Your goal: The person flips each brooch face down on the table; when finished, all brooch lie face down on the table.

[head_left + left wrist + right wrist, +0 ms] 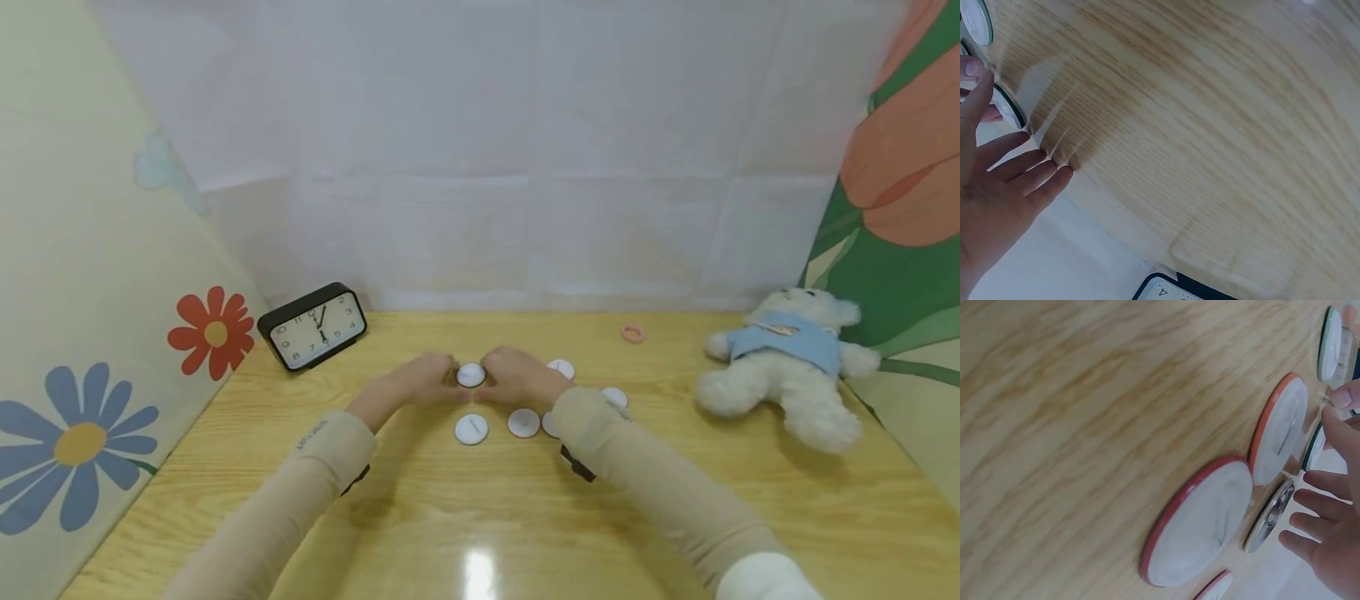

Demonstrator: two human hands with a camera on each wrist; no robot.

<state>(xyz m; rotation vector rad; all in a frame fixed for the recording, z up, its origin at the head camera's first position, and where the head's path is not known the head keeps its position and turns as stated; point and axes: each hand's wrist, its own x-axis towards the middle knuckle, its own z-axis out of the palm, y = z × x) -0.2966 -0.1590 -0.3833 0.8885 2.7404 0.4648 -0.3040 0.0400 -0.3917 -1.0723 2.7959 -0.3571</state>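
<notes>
A round pin-back badge (471, 375) with a dark green rim (1010, 107) lies white back up between my two hands. My left hand (426, 377) comes in from its left side, fingers nearly straight and thumb close to the rim. From the right, my right hand (517, 377) reaches toward the same badge with its fingers extended. The two thumbs are close together on the near side; whether they touch cannot be told. Nearer me lies a green-rimmed badge (471, 429). An orange-rimmed badge (1280, 431) and a crimson-rimmed badge (1200, 522) lie close together beside it.
Beyond the right wrist lie a shiny badge (1270, 515) and a pink-rimmed badge (615, 397). A black clock (318, 327) stands at the back left. Toward the back right is a pink ring (632, 333). A plush bear (787, 358) in blue lies on the right.
</notes>
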